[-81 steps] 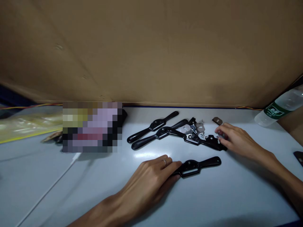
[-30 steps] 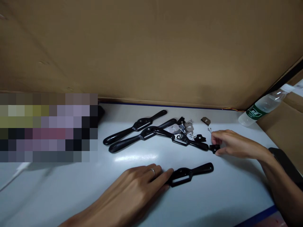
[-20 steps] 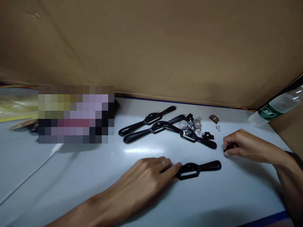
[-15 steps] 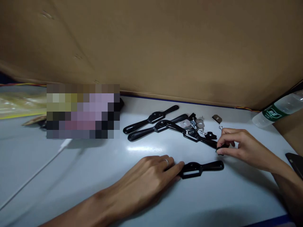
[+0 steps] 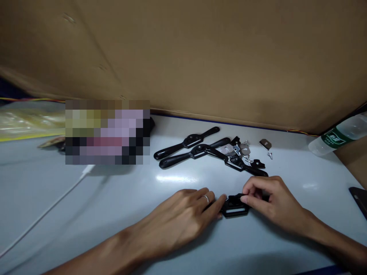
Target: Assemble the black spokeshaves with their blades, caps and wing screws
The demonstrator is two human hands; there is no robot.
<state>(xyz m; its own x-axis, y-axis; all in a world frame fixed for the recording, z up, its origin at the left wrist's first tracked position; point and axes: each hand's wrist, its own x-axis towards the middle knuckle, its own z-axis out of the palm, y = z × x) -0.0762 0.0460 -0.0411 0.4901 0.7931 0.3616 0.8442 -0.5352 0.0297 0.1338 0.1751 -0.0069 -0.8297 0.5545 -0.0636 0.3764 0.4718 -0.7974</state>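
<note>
A black spokeshave body [image 5: 235, 212] lies near the front of the table, its slot facing me. My left hand [image 5: 189, 210], with a ring on one finger, closes over its left handle and hides it. My right hand [image 5: 269, 196] pinches a small black cap plate [image 5: 235, 198] between thumb and fingertips, at the top of the body's middle. Whether the plate is seated cannot be seen. The right handle is mostly behind that hand. Behind lie further spokeshave bodies [image 5: 187, 143], and beside them several loose blades [image 5: 245, 149], black cap plates [image 5: 258, 164] and screws [image 5: 270, 156].
A cardboard wall [image 5: 200, 65] rises behind the table. At the right are a water bottle [image 5: 332, 139] lying tilted and a dark flat object [image 5: 358, 198]. A pixelated patch covers items at the left, where a white cable [image 5: 48, 214] and plastic bag [image 5: 31, 122] also lie.
My right hand has moved left and toward me, bringing the black cap plate from beside the loose parts onto the spokeshave body. My left hand keeps its hold. The view has shifted slightly.
</note>
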